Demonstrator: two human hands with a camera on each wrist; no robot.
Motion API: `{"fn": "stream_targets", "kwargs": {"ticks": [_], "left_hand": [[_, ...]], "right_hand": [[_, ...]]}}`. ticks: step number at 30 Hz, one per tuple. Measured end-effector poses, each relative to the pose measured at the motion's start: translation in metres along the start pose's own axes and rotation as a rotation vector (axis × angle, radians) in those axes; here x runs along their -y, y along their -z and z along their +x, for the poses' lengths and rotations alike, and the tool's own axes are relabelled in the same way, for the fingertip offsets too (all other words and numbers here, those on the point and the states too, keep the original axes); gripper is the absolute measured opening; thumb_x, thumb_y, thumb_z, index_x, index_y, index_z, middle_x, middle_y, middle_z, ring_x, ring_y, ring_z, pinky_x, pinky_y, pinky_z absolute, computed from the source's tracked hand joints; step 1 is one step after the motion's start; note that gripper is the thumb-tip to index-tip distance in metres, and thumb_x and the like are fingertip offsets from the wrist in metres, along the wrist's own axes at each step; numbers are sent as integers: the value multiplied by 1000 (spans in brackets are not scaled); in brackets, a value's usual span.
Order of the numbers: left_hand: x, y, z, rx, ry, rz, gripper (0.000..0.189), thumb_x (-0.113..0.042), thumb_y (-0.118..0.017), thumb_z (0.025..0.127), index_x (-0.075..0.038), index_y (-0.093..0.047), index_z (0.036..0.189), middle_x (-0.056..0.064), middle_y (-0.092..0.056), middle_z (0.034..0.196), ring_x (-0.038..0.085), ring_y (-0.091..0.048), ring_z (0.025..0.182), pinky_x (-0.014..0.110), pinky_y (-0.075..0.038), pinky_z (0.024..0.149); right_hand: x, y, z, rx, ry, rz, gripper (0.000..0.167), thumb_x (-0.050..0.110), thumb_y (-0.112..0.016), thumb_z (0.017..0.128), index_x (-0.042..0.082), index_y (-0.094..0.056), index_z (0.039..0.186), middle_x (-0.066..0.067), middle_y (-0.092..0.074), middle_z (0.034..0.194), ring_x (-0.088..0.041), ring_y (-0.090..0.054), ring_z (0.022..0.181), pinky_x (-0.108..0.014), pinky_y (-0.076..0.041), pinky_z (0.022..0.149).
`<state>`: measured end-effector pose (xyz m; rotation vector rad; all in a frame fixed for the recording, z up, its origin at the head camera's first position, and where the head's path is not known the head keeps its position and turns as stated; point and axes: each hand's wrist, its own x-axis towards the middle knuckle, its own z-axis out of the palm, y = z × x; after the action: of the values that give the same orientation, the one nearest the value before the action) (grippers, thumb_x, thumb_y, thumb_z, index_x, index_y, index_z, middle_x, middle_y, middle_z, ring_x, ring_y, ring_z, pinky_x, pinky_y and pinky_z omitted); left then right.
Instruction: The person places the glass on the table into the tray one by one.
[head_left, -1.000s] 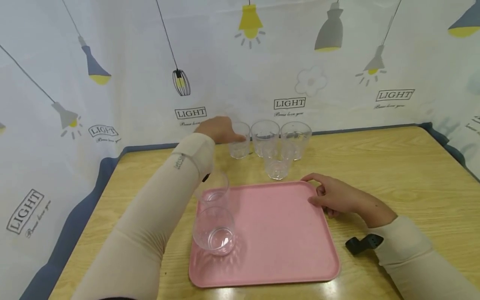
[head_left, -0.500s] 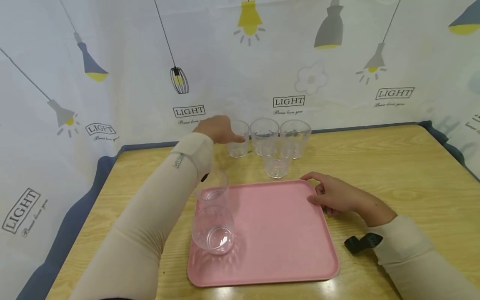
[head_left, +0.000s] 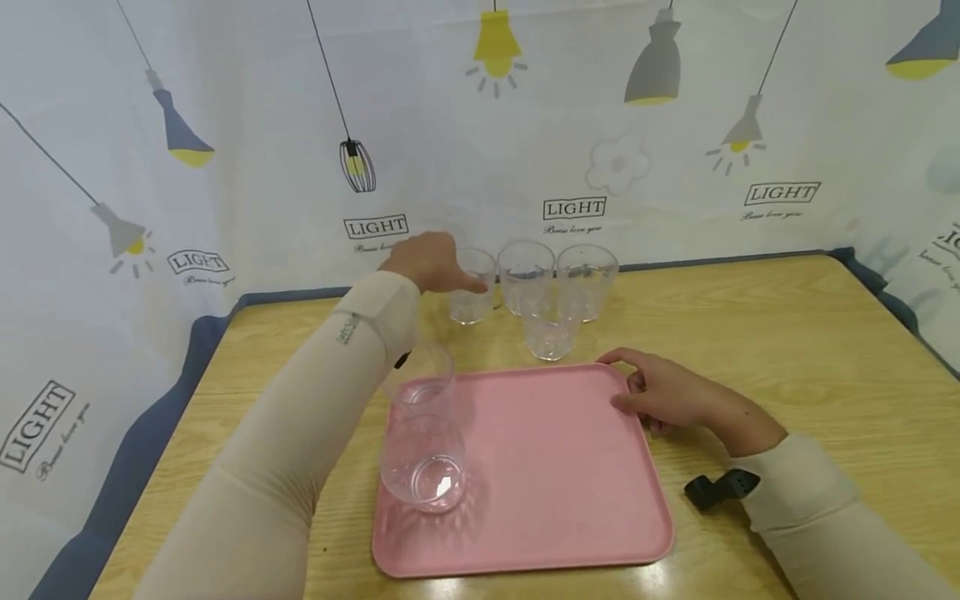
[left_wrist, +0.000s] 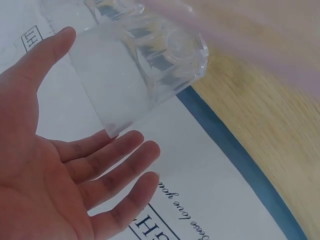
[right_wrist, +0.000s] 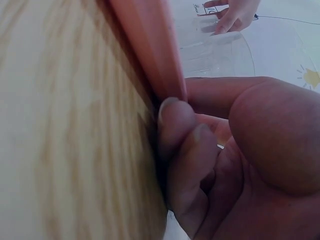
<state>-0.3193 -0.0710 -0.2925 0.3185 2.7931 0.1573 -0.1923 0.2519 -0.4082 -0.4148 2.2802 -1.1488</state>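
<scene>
My left hand (head_left: 426, 260) is at the leftmost back tumbler (head_left: 474, 293). In the left wrist view, the thumb and relaxed fingers (left_wrist: 112, 175) spread to either side of the clear tumbler's rim (left_wrist: 100, 95); a fingertip seems to touch it, with no firm hold visible. My right hand (head_left: 667, 390) grips the far right corner of a pink tray (head_left: 555, 467). In the right wrist view, its fingers curl against the tray's edge (right_wrist: 155, 50), low by the tabletop. Two clear tumblers stand on the tray's left side, the near one (head_left: 423, 467) in front of the far one (head_left: 423, 379).
More clear tumblers stand behind the tray: a middle one (head_left: 527, 275), a right one (head_left: 587, 279) and one in front (head_left: 551, 329). A white curtain (head_left: 450, 133) with lamp prints hangs behind the wooden table (head_left: 750, 325).
The head view has shifted slightly. Both hands, the tray and the tumblers otherwise keep their places.
</scene>
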Motion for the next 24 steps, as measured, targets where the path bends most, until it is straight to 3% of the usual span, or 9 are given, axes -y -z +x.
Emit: {"fn": "stream_targets", "kwargs": {"ticks": [5, 13, 24], "left_hand": [[-2, 2, -4, -50, -11, 40, 58, -68, -69, 80, -12, -57, 85, 2, -54, 80, 18, -51, 69, 32, -46, 59], [-7, 10, -17, -67, -13, 45, 59, -70, -68, 80, -13, -52, 85, 0, -48, 75, 15, -47, 63, 29, -43, 54], [-8, 14, -41, -111, -43, 24, 69, -69, -72, 76, -10, -52, 106, 3, -59, 92, 19, -54, 77, 35, -48, 65]], "right_hand": [[0, -2, 0, -4, 14, -7, 58, 12, -61, 98, 8, -35, 149, -7, -54, 67, -17, -54, 44, -31, -47, 41], [2, -1, 1, 3, 10, -8, 58, 13, -61, 99, 7, -34, 150, -7, -54, 68, -17, -53, 43, -30, -47, 42], [0, -2, 2, 6, 16, 7, 60, 14, -61, 98, 7, -32, 151, -5, -52, 67, -16, -50, 43, -29, -45, 42]]}}
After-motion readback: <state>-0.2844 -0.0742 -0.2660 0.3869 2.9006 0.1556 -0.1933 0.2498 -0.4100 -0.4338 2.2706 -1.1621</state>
